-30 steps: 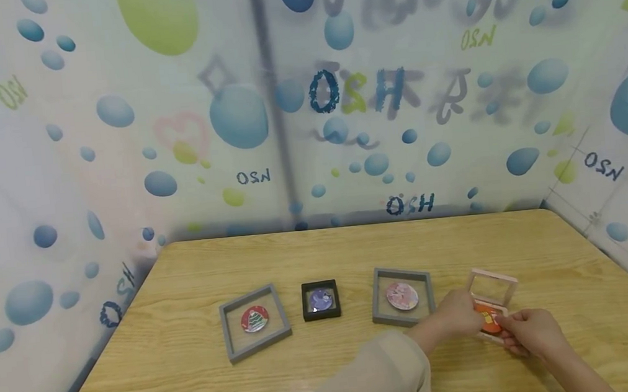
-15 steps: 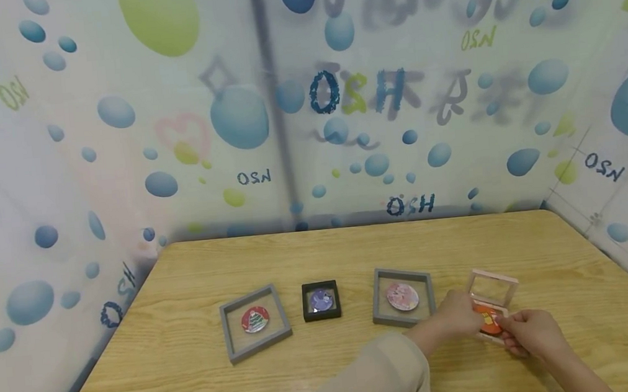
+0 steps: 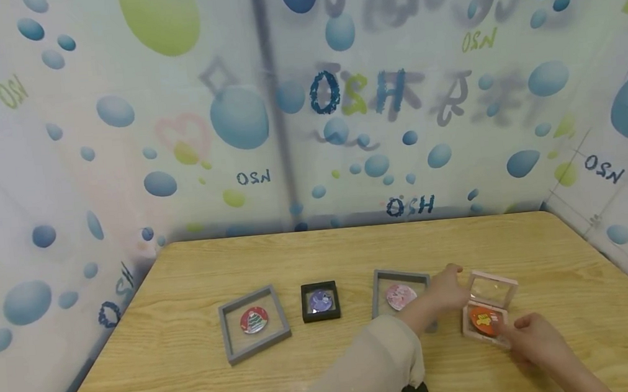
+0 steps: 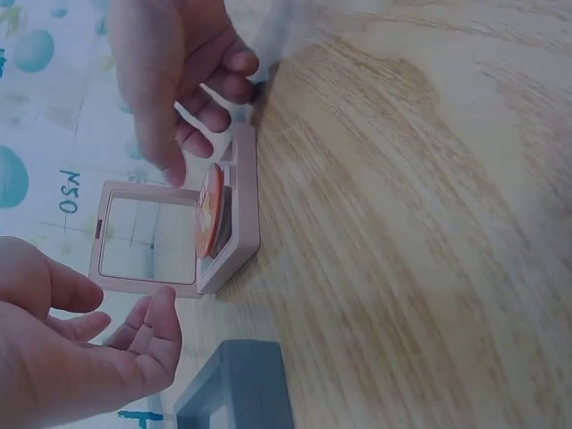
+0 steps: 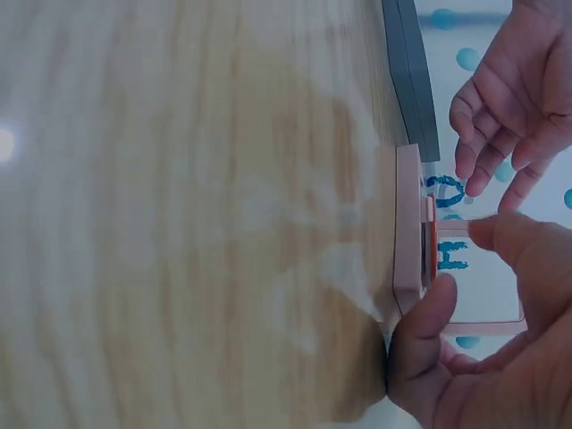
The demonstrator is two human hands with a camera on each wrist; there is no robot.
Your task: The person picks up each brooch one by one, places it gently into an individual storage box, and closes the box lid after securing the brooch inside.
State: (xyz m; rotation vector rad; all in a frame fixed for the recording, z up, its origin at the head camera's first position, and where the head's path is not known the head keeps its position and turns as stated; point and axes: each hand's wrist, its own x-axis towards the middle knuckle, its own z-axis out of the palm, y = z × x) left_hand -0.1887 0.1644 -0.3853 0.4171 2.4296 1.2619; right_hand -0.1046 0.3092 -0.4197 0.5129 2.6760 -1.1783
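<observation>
A pale pink hinged frame box (image 3: 485, 333) stands with its lid (image 3: 492, 289) raised at the back. In its lower half lies an orange round badge (image 3: 483, 320) with a yellow picture. My left hand (image 3: 447, 290) hovers left of the lid, fingers loosely spread and holding nothing; in the left wrist view this left hand (image 4: 98, 349) is beside the lid's edge. At the box's right front side is my right hand (image 3: 536, 341). In the right wrist view its thumb (image 5: 435, 308) is close to the badge, and the forefinger stands apart from the thumb.
Left of the pink box lies a grey frame (image 3: 376, 299) with a pink badge (image 3: 401, 297), partly behind my left forearm. Farther left are a small black frame (image 3: 305, 315) with a purple badge and another grey frame (image 3: 226, 334) with a red tree badge. A patterned curtain (image 3: 299, 160) hangs behind the table.
My left hand has come off the box, moving up and left, its fingers loosened. My right hand's fingers have drawn slightly back from the badge, which now shows more fully.
</observation>
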